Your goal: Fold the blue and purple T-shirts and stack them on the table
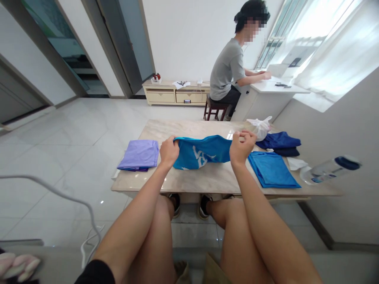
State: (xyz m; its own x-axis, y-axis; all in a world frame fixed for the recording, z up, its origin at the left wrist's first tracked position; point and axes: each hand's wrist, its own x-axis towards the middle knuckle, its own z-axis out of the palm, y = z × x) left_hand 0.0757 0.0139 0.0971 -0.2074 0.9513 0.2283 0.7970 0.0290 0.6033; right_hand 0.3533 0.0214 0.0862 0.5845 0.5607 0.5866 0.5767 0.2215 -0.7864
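Note:
A blue printed cloth [204, 153] with white lettering is stretched between my two hands above the marble-look table. My left hand [169, 151] is closed on its upper left corner. At the right end my right hand [242, 147] grips the cloth, its fingers curled and the thumb side uppermost. The cloth's upper edge runs nearly straight and its lower edge sags. To the left of my left hand lies a folded lilac cloth [140, 154], with a darker layer under it. Beside my right forearm rests a folded bright blue cloth [274, 169].
On the table [177, 183], at the right, are folded navy cloths [280, 142], a white plastic bag [259, 127], a white tissue [297, 163] and a clear water bottle [328, 170]. Beyond, a person [226, 71] sits at a white desk. A low cabinet [161, 97] stands behind.

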